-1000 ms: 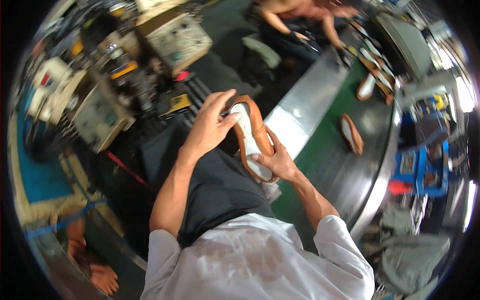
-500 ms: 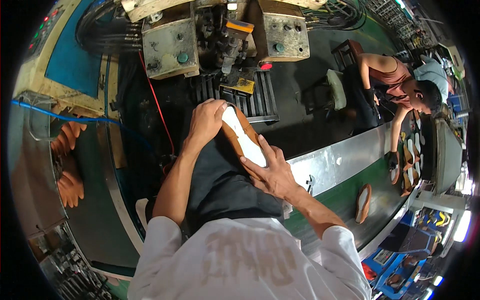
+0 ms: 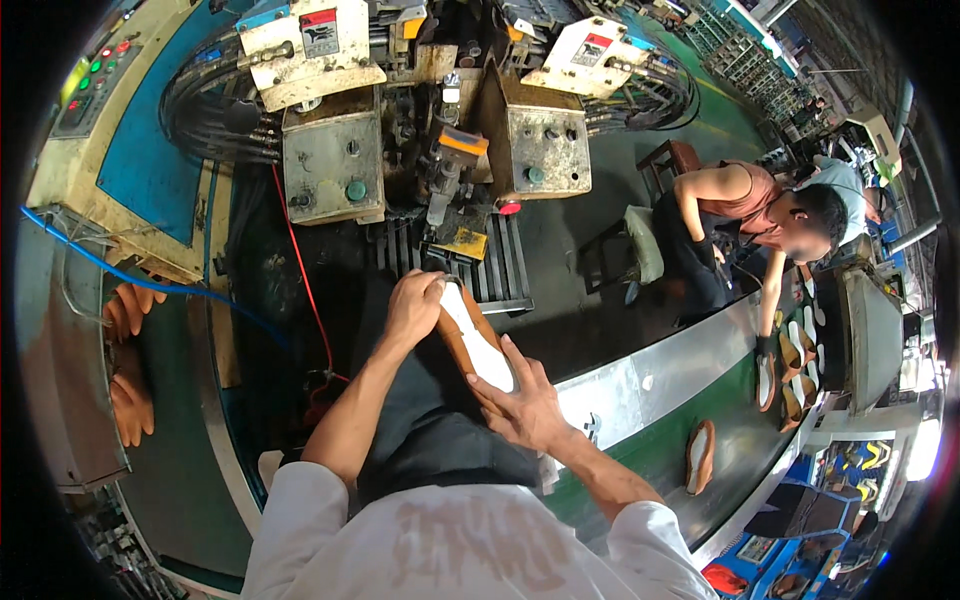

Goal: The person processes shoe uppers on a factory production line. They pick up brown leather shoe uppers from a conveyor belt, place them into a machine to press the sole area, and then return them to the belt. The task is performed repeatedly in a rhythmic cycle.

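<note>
A long brown-and-white leathery shoe [image 3: 474,343] is held on a slant, its far left end by the curled left hand [image 3: 415,310], its near right end by the spread right hand [image 3: 530,408].

You've got dark greenish floor [image 3: 612,160] ahead, a reddish-brown stool [image 3: 682,156] ahead-right, metal racks [image 3: 742,75] beyond it, bright white light [image 3: 928,455] far right.

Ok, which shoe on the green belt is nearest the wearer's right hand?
The brown shoe lying alone on the belt, right of the wrench; the other shoes there are farther from the right hand, grouped by the co-worker's gloved hand.
</note>
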The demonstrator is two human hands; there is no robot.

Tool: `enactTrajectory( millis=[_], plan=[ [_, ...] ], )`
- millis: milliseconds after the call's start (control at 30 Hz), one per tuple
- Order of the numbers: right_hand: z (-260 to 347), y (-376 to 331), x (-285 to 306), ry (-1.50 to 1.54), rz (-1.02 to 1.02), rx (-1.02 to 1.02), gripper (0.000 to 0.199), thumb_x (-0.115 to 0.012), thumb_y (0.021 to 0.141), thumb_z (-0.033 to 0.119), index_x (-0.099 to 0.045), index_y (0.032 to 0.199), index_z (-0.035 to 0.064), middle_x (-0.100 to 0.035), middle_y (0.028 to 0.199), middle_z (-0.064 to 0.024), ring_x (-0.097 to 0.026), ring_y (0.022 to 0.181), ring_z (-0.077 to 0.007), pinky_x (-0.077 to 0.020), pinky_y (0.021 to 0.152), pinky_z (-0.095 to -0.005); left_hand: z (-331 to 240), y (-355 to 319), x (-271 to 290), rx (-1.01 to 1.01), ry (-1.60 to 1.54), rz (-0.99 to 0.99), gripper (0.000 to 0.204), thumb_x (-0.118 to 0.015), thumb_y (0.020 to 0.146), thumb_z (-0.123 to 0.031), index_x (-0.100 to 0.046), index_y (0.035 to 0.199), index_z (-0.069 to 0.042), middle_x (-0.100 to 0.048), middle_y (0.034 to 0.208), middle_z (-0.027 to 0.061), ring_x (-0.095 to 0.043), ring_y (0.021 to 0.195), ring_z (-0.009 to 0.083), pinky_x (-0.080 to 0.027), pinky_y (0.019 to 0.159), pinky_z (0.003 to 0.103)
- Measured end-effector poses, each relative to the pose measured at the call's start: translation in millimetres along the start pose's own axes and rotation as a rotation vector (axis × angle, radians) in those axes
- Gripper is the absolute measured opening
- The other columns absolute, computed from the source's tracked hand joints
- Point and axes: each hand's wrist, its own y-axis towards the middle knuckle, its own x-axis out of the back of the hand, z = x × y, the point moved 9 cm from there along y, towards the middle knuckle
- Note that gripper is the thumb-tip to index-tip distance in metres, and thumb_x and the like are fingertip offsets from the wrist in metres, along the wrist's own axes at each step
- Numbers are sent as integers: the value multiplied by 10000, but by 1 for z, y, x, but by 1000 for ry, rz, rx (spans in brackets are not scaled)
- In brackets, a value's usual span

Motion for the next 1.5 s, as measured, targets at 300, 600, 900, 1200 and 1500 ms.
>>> enactTrajectory(
  millis=[300, 600, 900, 1200, 1500],
  plan=[
    [7, 123, 164, -81, -372, 119, 716, -873, 762, 174, -706, 1458, 191, -338, 1651, -402, -456, 1473, -595, -454, 1171, -612, 125, 124, -13, -125, 54, -133, 619, -580, 1109, -398, -505, 1544, 35, -601, 1431, 277, -608, 1263, 492, -471, 1125, 494],
    [-60, 331, 173, -244, -472, -24, 701, -779, 899, 305, -581, 1570, 345, -313, 1671, -347, -528, 1320, -582, -501, 1113, -594, 98, 103, -90, -80, 131, 73, 504, -698, 1009, -204, -597, 1460, -2, -553, 1538, 280, -518, 1434, 463, -441, 1202, 499],
    [-69, 362, 108, -367, -480, -107, 836, -786, 900, 283, -438, 1653, 392, -227, 1692, -352, -465, 1350, -599, -436, 1159, -633, 95, 57, -25, -96, 222, -184, 361, -674, 930, -42, -684, 1287, 14, -715, 1174, 204, -643, 1164, 404, -507, 1046, 515],
    [-66, 348, 104, -401, -705, 136, 593, -594, 977, 183, -521, 1552, 56, -416, 1598, -405, -391, 1521, -566, -293, 1298, -614, 91, 59, -36, -66, 249, -112, 309, -629, 939, -30, -724, 1230, 18, -704, 1219, 230, -650, 1171, 448, -511, 1042, 520],
    [-77, 408, 127, -405, -628, 95, 628, -495, 1023, 217, -449, 1614, 8, -329, 1668, -411, -281, 1589, -557, -179, 1338, -596, 98, 60, -35, -29, 248, -83, 279, -653, 898, 41, -743, 1160, 8, -721, 1167, 202, -671, 1144, 415, -538, 1005, 492]
  ],
)
